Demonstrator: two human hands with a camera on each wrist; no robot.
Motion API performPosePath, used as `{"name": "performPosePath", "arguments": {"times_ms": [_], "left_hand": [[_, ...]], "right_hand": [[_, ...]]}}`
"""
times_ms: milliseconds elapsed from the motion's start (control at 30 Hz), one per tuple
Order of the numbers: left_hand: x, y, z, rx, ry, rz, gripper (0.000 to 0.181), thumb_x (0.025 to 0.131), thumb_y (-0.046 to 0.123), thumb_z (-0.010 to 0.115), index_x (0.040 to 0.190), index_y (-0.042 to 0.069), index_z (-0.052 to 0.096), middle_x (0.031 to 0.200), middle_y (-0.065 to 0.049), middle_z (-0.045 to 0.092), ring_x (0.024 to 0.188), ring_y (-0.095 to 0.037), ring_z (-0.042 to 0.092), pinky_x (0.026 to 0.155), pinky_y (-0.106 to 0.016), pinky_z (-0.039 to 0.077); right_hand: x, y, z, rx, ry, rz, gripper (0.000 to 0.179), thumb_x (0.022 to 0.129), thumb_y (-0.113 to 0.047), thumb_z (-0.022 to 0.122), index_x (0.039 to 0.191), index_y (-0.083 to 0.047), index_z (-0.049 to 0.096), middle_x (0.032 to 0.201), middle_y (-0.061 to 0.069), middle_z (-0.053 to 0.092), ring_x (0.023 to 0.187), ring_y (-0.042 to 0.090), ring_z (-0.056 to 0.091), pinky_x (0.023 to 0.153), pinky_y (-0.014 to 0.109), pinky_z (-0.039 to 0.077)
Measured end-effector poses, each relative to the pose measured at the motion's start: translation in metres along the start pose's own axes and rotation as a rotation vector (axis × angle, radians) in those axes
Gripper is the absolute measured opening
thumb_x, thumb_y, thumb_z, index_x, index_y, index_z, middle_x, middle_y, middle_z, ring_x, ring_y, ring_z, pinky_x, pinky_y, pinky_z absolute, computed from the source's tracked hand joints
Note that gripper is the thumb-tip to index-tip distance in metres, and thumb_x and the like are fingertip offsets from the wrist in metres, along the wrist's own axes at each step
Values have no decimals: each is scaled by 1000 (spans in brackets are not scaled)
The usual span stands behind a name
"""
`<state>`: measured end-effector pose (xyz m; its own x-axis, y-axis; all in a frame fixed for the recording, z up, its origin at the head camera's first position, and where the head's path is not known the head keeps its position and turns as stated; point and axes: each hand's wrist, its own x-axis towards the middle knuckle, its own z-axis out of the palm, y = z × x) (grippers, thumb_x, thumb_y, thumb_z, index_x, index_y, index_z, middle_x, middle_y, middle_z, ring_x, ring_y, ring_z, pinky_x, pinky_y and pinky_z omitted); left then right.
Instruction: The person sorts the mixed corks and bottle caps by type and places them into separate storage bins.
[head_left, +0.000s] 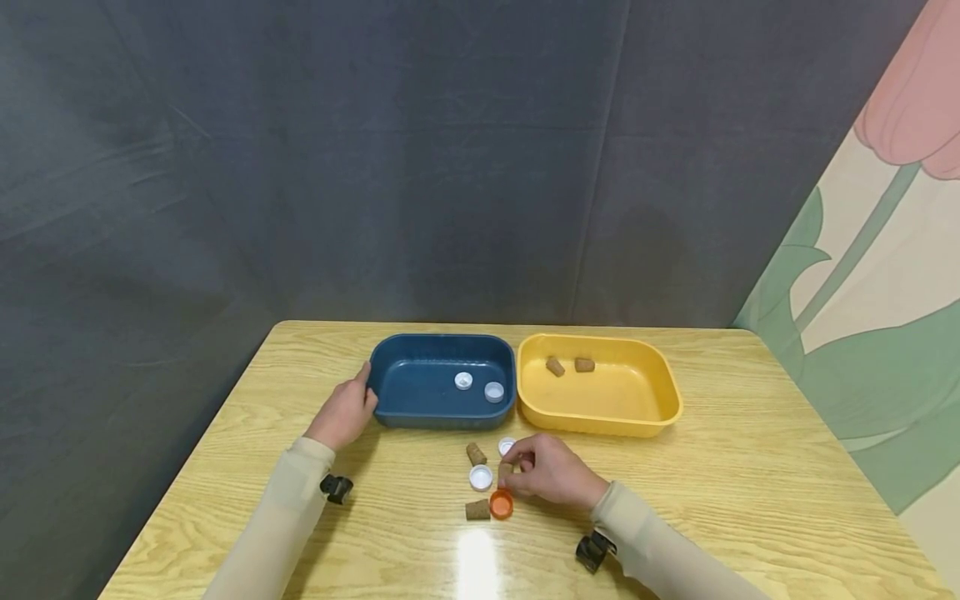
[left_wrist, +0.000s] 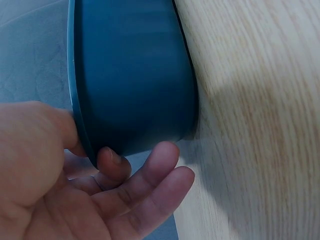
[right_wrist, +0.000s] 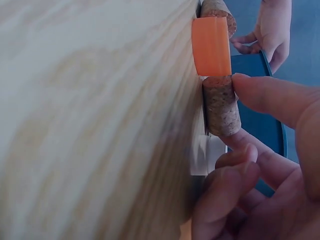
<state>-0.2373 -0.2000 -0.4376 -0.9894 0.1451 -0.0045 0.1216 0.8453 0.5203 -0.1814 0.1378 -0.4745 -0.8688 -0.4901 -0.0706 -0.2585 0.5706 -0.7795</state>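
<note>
Right hand [head_left: 551, 472] pinches brown cylindrical cork [right_wrist: 221, 106]; left hand [head_left: 346, 412] grasps blue rectangular plastic tub [head_left: 412, 392] at the rim.

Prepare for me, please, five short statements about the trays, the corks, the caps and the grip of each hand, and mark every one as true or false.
1. Two corks lie in the yellow tray. True.
2. The right grip pinches a cork beside the orange cap. True.
3. The orange cap lies in the yellow tray. False: it lies on the table.
4. Two white caps lie in the blue tray. True.
5. Both grips hold corks. False: only the right one does; the left grip touches the blue tray.
</note>
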Motion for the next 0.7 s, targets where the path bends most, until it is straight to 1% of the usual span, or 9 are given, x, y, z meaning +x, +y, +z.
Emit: {"name": "performPosePath", "arguments": {"times_ms": [233,433,700], "left_hand": [[-1,-1,1,-5,-7,1,59,102,8,40,154,-13,20,55,-1,41,47,-13,35,50,-28,35],[-1,-2,1,-11,-9,0,59,102,8,40,154,-13,20,55,-1,41,47,-13,35,50,-28,35],[-2,1,0,-2,6,3,59,101,6,40,153,-14,20,57,-3,42,48,-13,36,50,-28,34]], "right_hand": [[-1,1,-2,15,5,-4,18,81,-20,81,95,-10,77,60,-6,49,54,4,43,51,20,34],[-3,0,-3,0,6,-6,20,81,-20,80,98,-9,77,59,-6,49,54,4,43,52,20,36],[-5,1,-6,4,-18,-2,28,80,-17,82,104,-6,75,61,-6,49,56,4,44,55,21,39]]}}
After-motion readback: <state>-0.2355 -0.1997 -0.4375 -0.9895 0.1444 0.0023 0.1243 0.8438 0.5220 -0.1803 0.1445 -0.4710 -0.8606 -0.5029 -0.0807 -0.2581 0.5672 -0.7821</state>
